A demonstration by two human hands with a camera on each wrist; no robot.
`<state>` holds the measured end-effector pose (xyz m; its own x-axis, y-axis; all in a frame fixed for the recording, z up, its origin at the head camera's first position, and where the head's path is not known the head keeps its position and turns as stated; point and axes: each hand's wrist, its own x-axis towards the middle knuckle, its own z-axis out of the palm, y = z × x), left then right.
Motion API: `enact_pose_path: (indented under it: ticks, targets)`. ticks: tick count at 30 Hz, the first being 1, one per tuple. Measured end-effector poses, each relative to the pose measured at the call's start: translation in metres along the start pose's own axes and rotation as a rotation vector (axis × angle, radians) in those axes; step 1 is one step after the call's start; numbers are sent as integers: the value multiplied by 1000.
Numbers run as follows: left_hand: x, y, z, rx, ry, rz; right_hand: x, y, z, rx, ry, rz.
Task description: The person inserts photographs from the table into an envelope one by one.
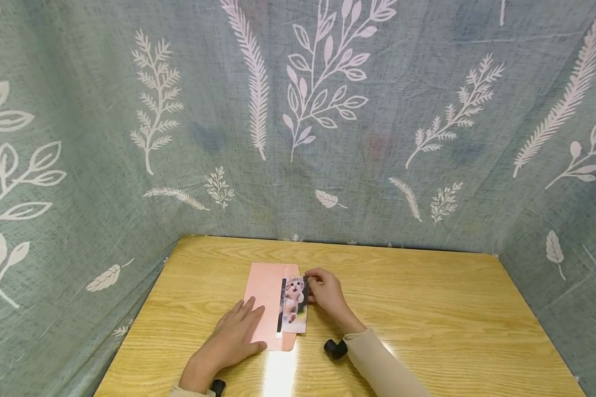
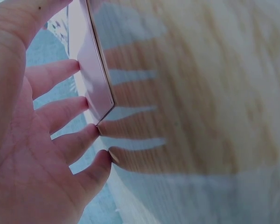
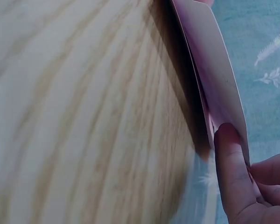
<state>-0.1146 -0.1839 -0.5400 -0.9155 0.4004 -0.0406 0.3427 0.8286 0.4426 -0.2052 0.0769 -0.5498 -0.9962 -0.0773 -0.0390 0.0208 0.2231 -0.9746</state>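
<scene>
A pink envelope [image 1: 265, 284] lies on the table with its flap side to the right. Across its right part is a kitten photo [image 1: 294, 306], with a dark strip and a white corner along its left edge. My left hand [image 1: 233, 333] rests with spread, straight fingers on the envelope's lower left; in the left wrist view its fingertips touch the envelope [image 2: 91, 74] at the edge. My right hand [image 1: 330, 298] pinches the photo's upper right edge between thumb and fingers. The right wrist view has the thumb [image 3: 231, 158] on the photo's near face.
The wooden table [image 1: 427, 309] has a glossy top that reflects light near its front. A grey-green leaf-patterned curtain [image 1: 357, 154] hangs behind it and along both sides. Black wrist devices [image 1: 335, 349] sit at both sleeves.
</scene>
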Motion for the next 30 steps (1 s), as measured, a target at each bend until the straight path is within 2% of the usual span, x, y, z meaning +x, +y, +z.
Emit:
enact_pose_path:
  ticks: [8,30]
  targets:
    - [-1,0,0,-4,-1,-7,-1,-1,8,22,-19,10]
    - [1,1,-2,-13,-9,-7,2,1,20,-38,-37,-30]
